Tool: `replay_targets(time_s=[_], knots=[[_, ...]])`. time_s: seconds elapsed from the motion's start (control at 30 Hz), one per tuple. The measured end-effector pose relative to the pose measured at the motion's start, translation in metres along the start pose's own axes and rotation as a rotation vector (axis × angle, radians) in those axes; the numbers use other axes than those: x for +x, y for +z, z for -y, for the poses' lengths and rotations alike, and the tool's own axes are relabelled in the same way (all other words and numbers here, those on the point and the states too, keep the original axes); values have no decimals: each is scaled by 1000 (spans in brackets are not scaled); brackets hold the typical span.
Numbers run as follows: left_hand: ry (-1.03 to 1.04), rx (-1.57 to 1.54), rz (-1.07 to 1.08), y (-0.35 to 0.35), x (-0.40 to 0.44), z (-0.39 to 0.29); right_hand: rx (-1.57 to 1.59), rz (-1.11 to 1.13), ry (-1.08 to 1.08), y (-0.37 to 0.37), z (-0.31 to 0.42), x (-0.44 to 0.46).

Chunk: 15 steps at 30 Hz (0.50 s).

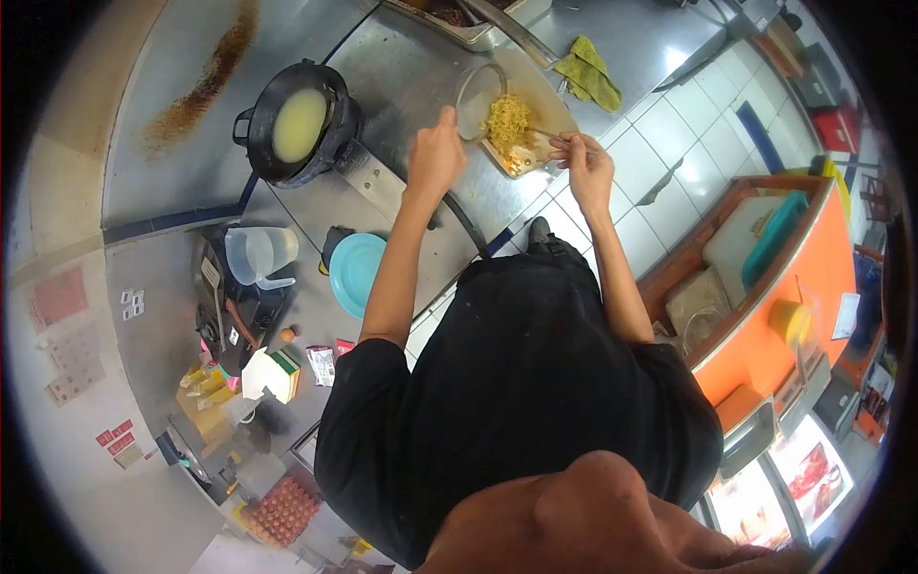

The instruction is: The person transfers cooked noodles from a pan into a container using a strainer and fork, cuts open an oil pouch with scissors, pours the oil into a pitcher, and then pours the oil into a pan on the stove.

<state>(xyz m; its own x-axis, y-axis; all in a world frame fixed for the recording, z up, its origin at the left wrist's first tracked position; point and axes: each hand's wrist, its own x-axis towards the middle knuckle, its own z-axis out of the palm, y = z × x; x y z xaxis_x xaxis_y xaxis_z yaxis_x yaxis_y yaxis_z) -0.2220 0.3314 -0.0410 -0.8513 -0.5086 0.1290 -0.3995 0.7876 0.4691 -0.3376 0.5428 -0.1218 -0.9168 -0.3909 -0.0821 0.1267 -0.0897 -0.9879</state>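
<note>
My left hand [437, 153] is closed beside the rim of a round strainer or bowl [470, 93], which tilts over a rectangular tray [545, 96]. Yellow noodles [509, 117] lie at the strainer's edge and over the tray, with reddish bits below them. In my right hand [585, 167] is a thin metal utensil [547, 135], its far end at the noodles. Which utensil it is, fork or spoon, is hidden by the noodles.
At the left a black wok [265, 129] with pale liquid sits on a burner. Nearer are a blue plate [355, 275], a clear jug [251, 251] and an egg [288, 335]. A green cloth [589, 74] lies beyond the tray; an orange counter [794, 277] stands right.
</note>
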Motion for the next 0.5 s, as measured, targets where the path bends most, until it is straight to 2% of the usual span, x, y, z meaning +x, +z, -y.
replay_targets(time_s=[0.07, 0.13, 0.23, 0.27, 0.4, 0.5], knots=[[-33, 23, -29, -18, -2, -5, -205, -71, -69, 2, 40, -12], [-9, 27, -34, -23, 0, -11, -377, -112, -172, 8, 49, -16], [43, 49, 14, 0, 5, -12, -511, 34, -249, 17, 16, -4], [63, 60, 37, 11, 6, -9, -724, 78, -249, 15, 16, -3], [26, 167, 62, 30, 2, 5, -839, -57, -187, 14, 42, -15], [14, 120, 82, 38, -7, 6, -835, -42, -138, 15, 33, -11]])
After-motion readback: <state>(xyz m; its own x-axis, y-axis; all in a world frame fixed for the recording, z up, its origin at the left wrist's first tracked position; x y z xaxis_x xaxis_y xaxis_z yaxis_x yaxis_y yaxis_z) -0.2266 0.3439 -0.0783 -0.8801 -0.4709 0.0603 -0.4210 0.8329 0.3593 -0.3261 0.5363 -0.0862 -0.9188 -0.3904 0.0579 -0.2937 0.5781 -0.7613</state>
